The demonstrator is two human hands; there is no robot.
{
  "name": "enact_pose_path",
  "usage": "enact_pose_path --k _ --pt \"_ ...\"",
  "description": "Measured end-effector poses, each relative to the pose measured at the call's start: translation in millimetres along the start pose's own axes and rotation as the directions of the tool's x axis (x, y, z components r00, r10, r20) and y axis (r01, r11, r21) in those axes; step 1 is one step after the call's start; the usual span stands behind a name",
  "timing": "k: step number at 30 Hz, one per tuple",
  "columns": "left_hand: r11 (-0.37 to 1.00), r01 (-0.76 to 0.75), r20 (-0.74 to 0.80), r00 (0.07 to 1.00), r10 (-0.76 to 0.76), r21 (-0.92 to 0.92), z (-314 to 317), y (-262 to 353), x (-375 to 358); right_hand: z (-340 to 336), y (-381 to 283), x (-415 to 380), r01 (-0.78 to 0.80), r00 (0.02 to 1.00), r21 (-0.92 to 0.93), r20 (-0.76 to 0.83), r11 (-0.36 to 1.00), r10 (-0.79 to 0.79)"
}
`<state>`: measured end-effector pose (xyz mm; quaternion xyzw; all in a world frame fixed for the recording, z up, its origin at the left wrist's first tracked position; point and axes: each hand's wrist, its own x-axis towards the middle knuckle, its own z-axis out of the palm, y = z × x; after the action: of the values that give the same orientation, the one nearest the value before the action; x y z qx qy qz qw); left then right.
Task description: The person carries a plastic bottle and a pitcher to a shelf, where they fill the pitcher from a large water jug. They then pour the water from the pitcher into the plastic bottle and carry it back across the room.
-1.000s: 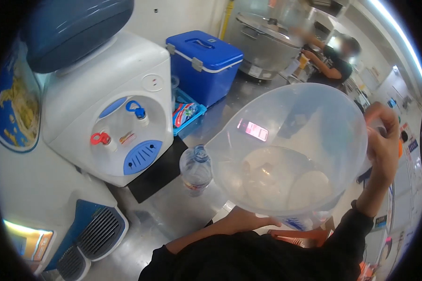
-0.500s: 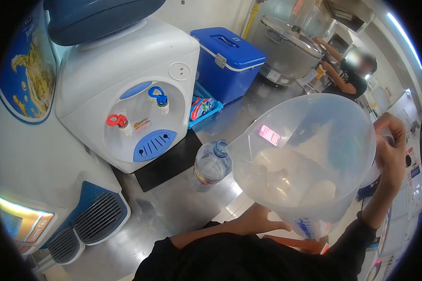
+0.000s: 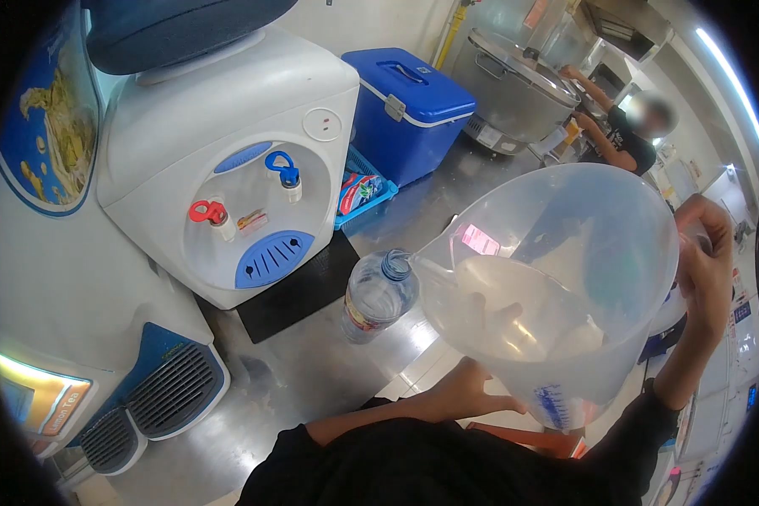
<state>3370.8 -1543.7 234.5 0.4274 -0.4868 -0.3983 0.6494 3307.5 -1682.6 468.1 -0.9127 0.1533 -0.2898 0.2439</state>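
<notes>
Landmark: white water dispenser (image 3: 228, 105) on a metal counter (image 3: 312, 384); red tap (image 3: 207, 211) and blue tap (image 3: 284, 172) in its front recess.
Pitcher: translucent plastic pitcher (image 3: 557, 358), to the right of the dispenser and well apart from it; held tilted, spout towards the dispenser side. Blue print low on its wall.
Bottle: clear plastic bottle (image 3: 378, 297), upright on the counter between dispenser and pitcher. Spout right at its mouth – touching or just short, cannot tell. Flow of liquid also unclear.
Right hand: right hand (image 3: 707, 266) on the pitcher's far side from the dispenser, fingers curled closed around the handle.
Left hand: left hand (image 3: 464, 395) low at the pitcher's near side, thumb apart from the fingers; these are partly hidden by the pitcher – how far closed, and how firm the hold, cannot tell.
Right of dispenser: blue basket (image 3: 385, 197) with a packet just beside it; blue cooler box (image 3: 413, 105) behind the basket; large metal pot (image 3: 510, 97) farther off. Another person (image 3: 620, 143) beyond that, one arm stretched towards the pot.
Left of dispenser: drinks machine (image 3: 84, 291), panel marked "Lemon Tea".
</notes>
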Motion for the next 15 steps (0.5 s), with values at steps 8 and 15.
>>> enact_pose_path --k 8,15 --pt "0.92 -0.301 -0.095 0.938 0.333 0.252 4.0 -16.0 6.4 -1.4 7.3 2.5 0.062 0.998 -0.019 0.02 0.998 -0.062" --pt "0.949 -0.262 -0.135 0.948 0.287 0.175 11.0 -19.9 7.1 0.6 -1.2 0.5 0.028 1.0 0.06 0.012 0.998 -0.029"
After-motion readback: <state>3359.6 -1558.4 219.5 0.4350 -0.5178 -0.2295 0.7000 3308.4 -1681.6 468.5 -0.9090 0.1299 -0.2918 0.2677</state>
